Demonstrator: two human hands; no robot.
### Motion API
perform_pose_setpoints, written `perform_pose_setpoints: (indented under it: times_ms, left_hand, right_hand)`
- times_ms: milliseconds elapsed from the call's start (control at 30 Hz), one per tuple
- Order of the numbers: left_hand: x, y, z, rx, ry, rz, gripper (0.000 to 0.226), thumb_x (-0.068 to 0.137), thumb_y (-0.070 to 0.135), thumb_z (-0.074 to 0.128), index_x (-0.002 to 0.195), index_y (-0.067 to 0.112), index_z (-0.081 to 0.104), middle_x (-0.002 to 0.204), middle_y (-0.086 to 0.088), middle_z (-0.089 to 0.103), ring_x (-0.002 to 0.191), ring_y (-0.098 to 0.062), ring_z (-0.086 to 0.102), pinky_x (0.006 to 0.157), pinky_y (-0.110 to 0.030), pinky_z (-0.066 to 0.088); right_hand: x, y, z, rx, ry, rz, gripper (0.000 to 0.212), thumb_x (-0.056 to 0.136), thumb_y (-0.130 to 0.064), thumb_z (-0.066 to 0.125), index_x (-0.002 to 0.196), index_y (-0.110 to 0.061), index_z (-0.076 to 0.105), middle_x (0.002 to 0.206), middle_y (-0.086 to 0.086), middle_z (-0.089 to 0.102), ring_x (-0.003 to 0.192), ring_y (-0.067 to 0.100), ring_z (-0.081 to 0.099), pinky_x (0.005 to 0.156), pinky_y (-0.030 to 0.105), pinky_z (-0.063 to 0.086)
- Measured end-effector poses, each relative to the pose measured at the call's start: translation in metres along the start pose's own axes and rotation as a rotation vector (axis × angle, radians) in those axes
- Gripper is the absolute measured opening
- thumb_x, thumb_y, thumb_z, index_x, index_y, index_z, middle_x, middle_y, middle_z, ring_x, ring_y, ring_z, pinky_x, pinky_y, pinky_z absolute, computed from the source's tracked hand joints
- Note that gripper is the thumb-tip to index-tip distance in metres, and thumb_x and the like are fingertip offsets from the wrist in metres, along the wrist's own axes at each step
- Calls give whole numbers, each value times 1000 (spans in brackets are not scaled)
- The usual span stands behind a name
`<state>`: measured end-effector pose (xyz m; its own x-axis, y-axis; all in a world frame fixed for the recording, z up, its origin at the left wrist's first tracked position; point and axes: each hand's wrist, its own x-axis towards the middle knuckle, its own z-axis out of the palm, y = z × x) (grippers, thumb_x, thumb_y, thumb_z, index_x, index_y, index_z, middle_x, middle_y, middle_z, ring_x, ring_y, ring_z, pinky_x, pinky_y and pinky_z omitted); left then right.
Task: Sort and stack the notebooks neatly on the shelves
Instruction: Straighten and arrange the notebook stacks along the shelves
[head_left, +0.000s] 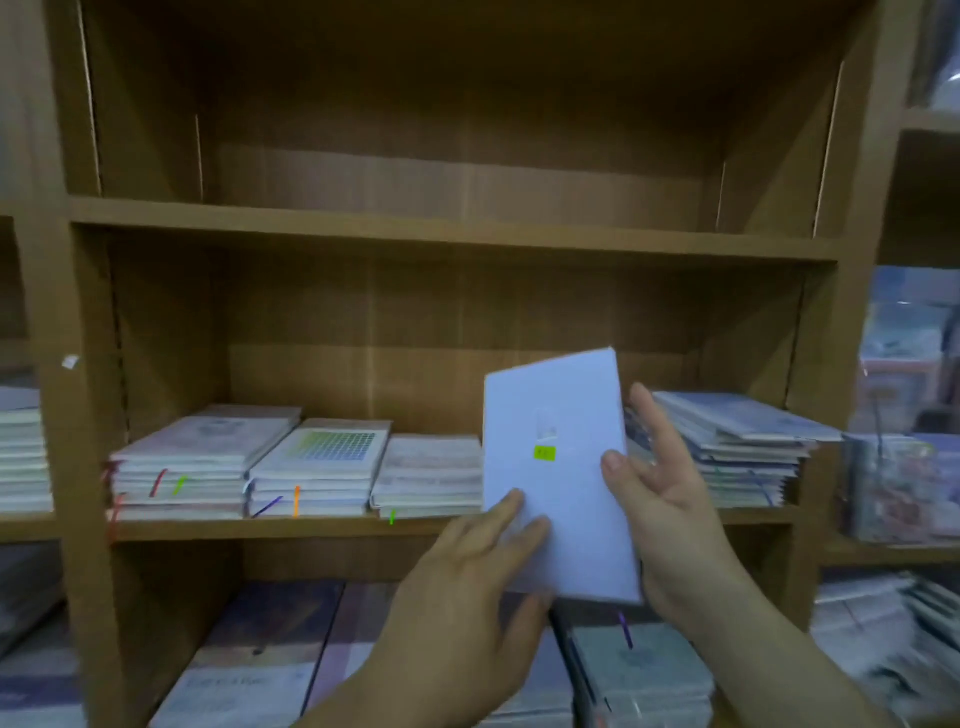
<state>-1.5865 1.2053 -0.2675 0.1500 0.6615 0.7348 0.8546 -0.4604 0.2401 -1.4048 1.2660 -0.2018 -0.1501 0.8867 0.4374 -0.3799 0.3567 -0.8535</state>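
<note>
You have one view only, worn on your head. It faces forward and a little down, square into the wooden shelves (447, 231), near enough that one bay fills most of the width. Your left hand (467, 582) and right hand (670, 499) come in from the bottom edge with a notebook (558, 467) close before the lens. The wide lens bows the uprights at both sides.

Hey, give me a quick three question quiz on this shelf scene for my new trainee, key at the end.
1. True or false: the top shelf is packed with notebooks.
2. The sticker on the pale notebook is: A red, B green, C black.
3. Which hands touch that notebook?
Key: 1 false; 2 B; 3 both, left hand and right hand.
</note>
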Motion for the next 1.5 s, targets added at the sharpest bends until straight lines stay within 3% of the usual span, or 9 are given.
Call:
perform_pose_setpoints:
  times_ms: [200,333,467,567,700,867,967,1100,1500]
  left_hand:
    - [18,7,-6,-117,31,-224,60,77,83,47,133,61,52,154,34,31,141,5,30,106,-4,23]
    - [39,28,-8,-304,-31,-343,90,64,92,57,145,57,43,146,35,38,137,9,33,112,-17,35]
    - [64,40,-17,-787,-165,-468,100,68,43,91,150,51,35,142,23,56,123,5,58,89,-21,57]
    - [87,48,-24,-837,-114,-463,68,84,5,79,135,45,60,104,7,78,78,-4,72,61,-26,57]
    - [113,63,1,-935,-3,-610,24,92,6,65,110,20,74,93,-13,78,88,-34,76,84,-62,59]
    - [156,84,23,-1266,59,-669,28,98,-4,48,114,1,70,103,-18,77,95,-32,76,83,-46,63]
    - [192,95,34,-1431,-50,-706,28,101,-2,47,119,4,67,108,-17,77,96,-31,76,79,-44,64]
    - [237,104,73,-1343,-120,-781,19,102,3,55,117,-2,66,102,-20,76,90,-32,75,73,-41,65]
    - [179,-5,93,-702,25,-659,15,98,6,60,97,15,71,80,-8,72,64,-13,64,50,-23,49]
  right_hand:
    - [3,-6,-3,-63,66,-12,56,103,-12,53,147,-45,42,109,-1,77,95,29,76,82,56,59]
    - [1,-9,11,-153,48,27,52,100,-15,59,145,-39,46,110,-2,77,97,23,75,87,52,60]
    - [7,-33,2,-95,-112,194,31,103,-26,53,131,-35,64,113,-5,76,106,20,72,97,51,56]
    - [13,-45,-18,-128,-275,216,36,106,-12,46,136,-23,63,130,-3,69,123,17,64,112,48,45]
    - [18,-51,-39,-367,-425,174,57,86,-1,59,139,-22,61,136,-9,65,130,6,56,118,34,38]
    - [37,-85,-73,-1053,-475,-236,71,82,-44,81,146,-42,49,152,-25,44,141,-12,33,122,24,27]
    - [59,-93,-102,-1585,-325,-541,56,94,-58,49,148,-47,42,158,-12,41,147,10,35,123,42,29]
    - [96,-77,-144,-1808,-180,-798,47,90,-25,71,136,-16,63,124,11,71,109,34,70,88,50,59]
    - [138,-64,-180,-1770,-70,-67,39,105,-36,48,143,-39,51,142,-5,56,123,19,55,95,36,51]
